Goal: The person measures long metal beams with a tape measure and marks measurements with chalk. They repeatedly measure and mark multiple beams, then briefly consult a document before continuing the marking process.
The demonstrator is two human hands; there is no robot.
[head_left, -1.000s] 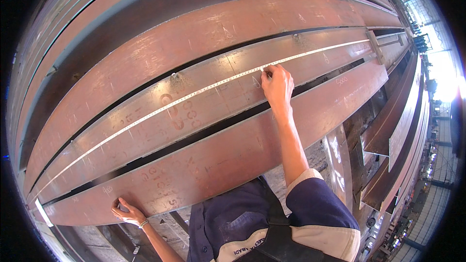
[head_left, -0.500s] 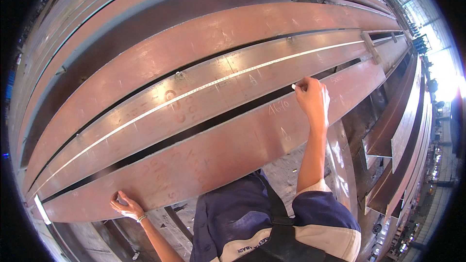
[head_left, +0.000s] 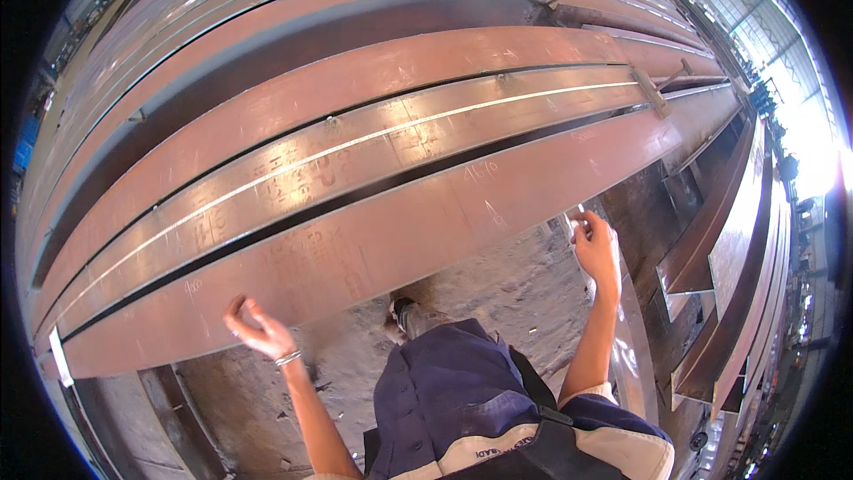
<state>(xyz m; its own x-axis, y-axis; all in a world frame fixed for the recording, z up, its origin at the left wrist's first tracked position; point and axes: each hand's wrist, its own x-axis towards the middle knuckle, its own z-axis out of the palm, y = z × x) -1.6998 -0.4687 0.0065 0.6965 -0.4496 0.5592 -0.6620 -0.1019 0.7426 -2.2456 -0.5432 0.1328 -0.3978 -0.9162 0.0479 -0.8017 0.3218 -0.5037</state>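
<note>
Long brown steel plates are lying side by side, and the nearest steel plate (head_left: 426, 231) is stretching from the low left up to the right, with chalk marks on it. A bright thin strip (head_left: 355, 147) is running along the plate behind it.

The left hand (head_left: 258, 331) is hanging just at the near edge of the nearest plate, over the dusty floor (head_left: 524, 293). Its fingers are curled loosely and half open, and it is holding nothing. A thin bracelet (head_left: 286, 358) is sitting on the wrist.

In the middle, the person's dark blue trousers (head_left: 444, 400) and one shoe (head_left: 409, 316) are showing below.

The right hand (head_left: 595, 244) is up at the right end of the plate's near edge. Its fingers are bent, and something small and pale (head_left: 576, 213) is peeking out by the fingertips. I cannot tell if the hand is gripping it.

To me, the person is standing between marks, with both hands off the flat face of the plate. The next move is calling for a careful reach back over the plate, with the feet staying clear of the steel beams (head_left: 711, 258) standing close on the right.
</note>
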